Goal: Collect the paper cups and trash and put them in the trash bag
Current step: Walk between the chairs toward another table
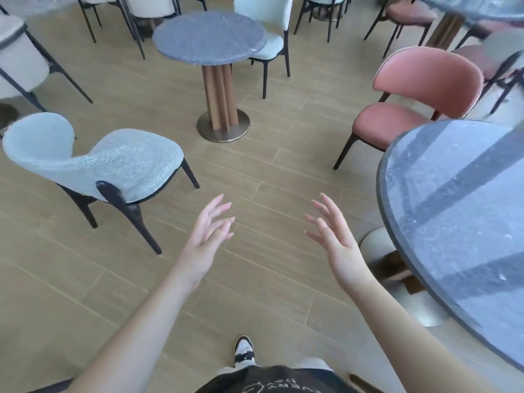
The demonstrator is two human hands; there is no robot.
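Both hands, left hand (208, 236) and right hand (334, 236), spread empty over the floor; no cups, trash or bag in sight.

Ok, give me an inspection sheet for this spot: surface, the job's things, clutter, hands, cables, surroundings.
Surface: wood-look plank floor; large grey round table at right, small grey round table ahead, nothing on either in view.
Job's things: nothing seen, no cups, trash or bag in view.
Clutter: nothing seen.
Hands: left hand and right hand both open, fingers spread, holding nothing.
Cables: nothing seen.
Surroundings: light blue chair at left, pink chair at right, more chairs behind; one shoe below.
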